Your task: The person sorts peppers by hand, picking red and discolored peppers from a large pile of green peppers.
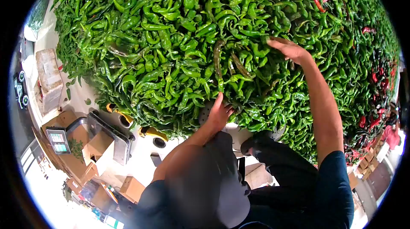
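A huge heap of green chili peppers (171, 58) fills the view before me. My left hand (218, 114) is at its near edge, thumb pointing up and apart from the loosely bent fingers. Just beyond the thumb tip lies a long, dark, brownish pepper (218, 61); whether they touch is unclear. My right hand (291, 50) reaches over the middle of the heap, fingers stretched leftward and nothing seen in them. Its fingertips are close to green peppers. Another darkened pepper (241, 66) rests between the two hands.
Red peppers (318, 4) show at the top and right. To the left are a white foam box (49, 77), a scale display (58, 141), a clear-sided bin (112, 137) and yellow-and-black objects (154, 137). A cardboard box (132, 189) stands lower left. My knees are against the heap's edge.
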Available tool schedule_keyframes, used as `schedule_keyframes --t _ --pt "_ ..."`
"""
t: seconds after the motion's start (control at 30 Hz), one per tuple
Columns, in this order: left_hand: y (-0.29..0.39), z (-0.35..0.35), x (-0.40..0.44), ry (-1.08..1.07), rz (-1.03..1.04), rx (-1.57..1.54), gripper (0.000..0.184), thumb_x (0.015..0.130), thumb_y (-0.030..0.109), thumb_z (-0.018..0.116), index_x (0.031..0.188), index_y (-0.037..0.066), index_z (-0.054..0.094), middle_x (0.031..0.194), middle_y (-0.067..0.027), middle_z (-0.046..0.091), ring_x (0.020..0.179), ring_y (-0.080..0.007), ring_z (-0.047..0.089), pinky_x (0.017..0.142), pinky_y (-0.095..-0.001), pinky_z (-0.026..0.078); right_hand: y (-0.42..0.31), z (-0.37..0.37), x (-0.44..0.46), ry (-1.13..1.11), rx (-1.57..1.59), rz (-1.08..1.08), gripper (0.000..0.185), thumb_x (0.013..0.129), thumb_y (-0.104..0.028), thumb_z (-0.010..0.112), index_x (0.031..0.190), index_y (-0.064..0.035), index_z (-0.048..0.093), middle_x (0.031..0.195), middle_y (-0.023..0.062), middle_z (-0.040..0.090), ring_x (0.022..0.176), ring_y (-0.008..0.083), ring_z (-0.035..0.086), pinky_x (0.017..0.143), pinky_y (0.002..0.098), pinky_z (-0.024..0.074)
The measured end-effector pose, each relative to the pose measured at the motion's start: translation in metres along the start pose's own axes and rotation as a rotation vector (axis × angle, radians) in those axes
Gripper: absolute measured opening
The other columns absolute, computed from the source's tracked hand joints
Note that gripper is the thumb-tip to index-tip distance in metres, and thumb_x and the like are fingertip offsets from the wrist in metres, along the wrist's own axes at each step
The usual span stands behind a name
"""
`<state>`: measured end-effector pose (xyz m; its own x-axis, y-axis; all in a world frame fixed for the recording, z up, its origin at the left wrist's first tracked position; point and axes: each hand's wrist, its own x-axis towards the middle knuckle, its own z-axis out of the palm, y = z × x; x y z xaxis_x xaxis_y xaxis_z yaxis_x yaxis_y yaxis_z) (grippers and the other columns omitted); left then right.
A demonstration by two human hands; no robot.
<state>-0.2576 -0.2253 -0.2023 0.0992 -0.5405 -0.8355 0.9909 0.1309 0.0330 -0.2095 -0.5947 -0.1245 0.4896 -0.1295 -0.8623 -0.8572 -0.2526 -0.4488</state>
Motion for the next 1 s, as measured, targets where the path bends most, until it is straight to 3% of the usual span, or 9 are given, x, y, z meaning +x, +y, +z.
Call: schedule_keyframes --t 0.1,0.23,0.3,0.4,0.43,0.6,0.77,0.83,1.0 --pt "-0.004 -0.014 0.003 -0.156 0.024 -0.042 0.068 0.092 0.065 0.047 0.14 0.017 0.044 0.137 -0.0001 0.051 0.131 -0.0219 0.04 0.112 -0.0432 0.023 0.016 0.001 0.012 0.06 0.182 0.173 0.09 0.082 -0.076 0.051 0.151 -0.0194 0.035 0.154 0.0175 0.033 0.132 0.0342 0.044 0.094 0.0446 0.049" --pt "-0.002 -0.013 0.006 -0.206 0.004 -0.266 0.056 0.098 0.056 0.038 0.136 0.016 0.048 0.136 -0.0026 0.053 0.128 -0.0242 0.042 0.113 -0.0467 0.019 -0.026 0.018 0.023 0.091 -0.608 0.045 0.111 0.079 -0.077 0.052 0.135 0.0175 0.04 0.144 0.0326 0.04 0.135 0.0376 0.041 0.11 0.0418 0.0338" --pt "0.0 -0.016 0.005 -0.288 0.025 -0.375 0.05 0.102 0.049 0.034 0.135 0.015 0.049 0.136 -0.0048 0.054 0.126 -0.0264 0.044 0.114 -0.0499 0.016 -0.03 0.018 0.022 0.139 -0.539 -0.082 0.107 0.08 -0.072 0.056 0.135 0.0185 0.039 0.14 0.0343 0.043 0.135 0.0376 0.041 0.111 0.0407 0.0332" --pt "-0.006 -0.031 0.008 -0.487 -0.357 -1.033 0.063 0.097 0.06 0.038 0.138 0.014 0.045 0.14 -0.0067 0.049 0.13 -0.0276 0.04 0.112 -0.0477 0.022 0.006 0.021 0.035 0.11 0.37 -0.126 0.098 0.08 -0.068 0.061 0.147 -0.0002 0.035 0.148 0.0167 0.042 0.134 0.0301 0.041 0.112 0.0431 0.0301" --pt "0.001 -0.011 -0.006 -0.242 0.061 -0.291 0.066 0.095 0.063 0.04 0.139 0.014 0.044 0.142 -0.0071 0.047 0.131 -0.0276 0.039 0.111 -0.0466 0.024 0.007 0.026 0.033 0.138 0.668 -0.042 0.098 0.08 -0.07 0.06 0.149 -0.0051 0.033 0.149 0.013 0.041 0.134 0.0291 0.04 0.112 0.0447 0.028" --pt "-0.006 -0.022 0.02 -0.366 0.104 -0.236 0.068 0.096 0.064 0.035 0.14 0.014 0.042 0.143 -0.0055 0.046 0.133 -0.0272 0.037 0.113 -0.0462 0.023 0.007 0.032 0.048 0.052 0.404 0.207 0.104 0.077 -0.075 0.059 0.156 -0.0227 0.018 0.162 0.0108 0.013 0.147 0.0331 0.012 0.114 0.0583 0.0103" --pt "0.016 -0.01 0.003 -0.359 0.085 -0.455 0.061 0.097 0.058 0.04 0.14 0.015 0.042 0.14 -0.0038 0.049 0.132 -0.0255 0.04 0.113 -0.0448 0.024 -0.027 0.056 0.019 -0.014 0.328 0.265 0.109 0.073 -0.076 0.062 0.155 -0.0175 0.02 0.161 0.0116 0.017 0.147 0.0314 0.016 0.115 0.056 0.0122" --pt "0.025 -0.018 -0.006 -0.275 0.067 -0.446 0.067 0.088 0.054 0.062 0.139 0.016 0.045 0.142 -0.0052 0.049 0.133 -0.0293 0.04 0.113 -0.044 0.027 -0.012 0.076 0.028 0.051 0.364 0.214 0.107 0.076 -0.074 0.063 0.154 -0.0125 0.024 0.159 0.0116 0.024 0.145 0.031 0.023 0.116 0.0522 0.0162" --pt "0.028 -0.014 -0.002 -0.242 0.187 -0.395 0.065 0.088 0.049 0.065 0.138 0.013 0.045 0.141 -0.0066 0.049 0.131 -0.0284 0.043 0.114 -0.0442 0.028 0.028 0.072 0.055 0.075 0.835 -0.127 0.068 0.094 -0.048 0.055 0.141 -0.0014 0.042 0.137 0.0124 0.052 0.123 0.026 0.048 0.108 0.037 0.0346"
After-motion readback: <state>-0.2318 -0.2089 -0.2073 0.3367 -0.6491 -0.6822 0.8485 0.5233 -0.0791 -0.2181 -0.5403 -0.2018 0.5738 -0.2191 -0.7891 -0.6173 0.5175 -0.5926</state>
